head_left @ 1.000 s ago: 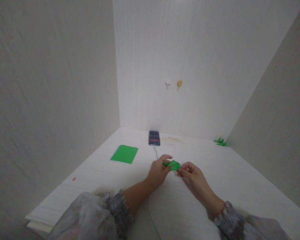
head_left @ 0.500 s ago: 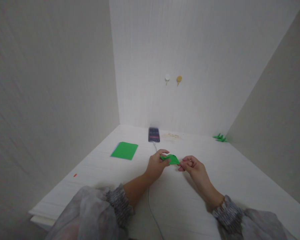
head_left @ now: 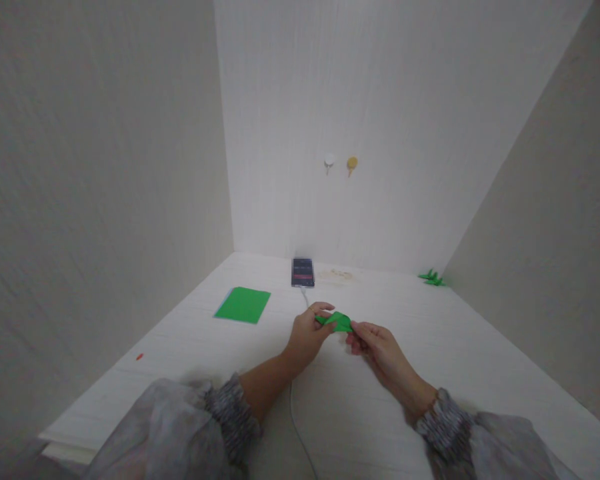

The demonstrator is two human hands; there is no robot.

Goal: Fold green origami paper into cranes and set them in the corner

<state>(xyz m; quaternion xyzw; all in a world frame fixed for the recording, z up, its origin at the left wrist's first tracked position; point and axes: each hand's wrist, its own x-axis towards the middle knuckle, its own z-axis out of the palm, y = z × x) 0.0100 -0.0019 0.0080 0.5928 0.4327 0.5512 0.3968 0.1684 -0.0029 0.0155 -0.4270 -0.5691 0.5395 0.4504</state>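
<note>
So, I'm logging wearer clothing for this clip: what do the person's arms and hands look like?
Both sleeves are loose, pale grey and faintly mottled, ending in darker, gathered cuffs. The left hand and right hand are ungloved; the left seems to wear a thin ring.

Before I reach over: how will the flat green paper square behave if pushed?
The flat green paper square probably slides, lying level on the white tabletop. It looks thin, so likely light and bendy. Its pale left edge hints at layers that might separate.
</note>
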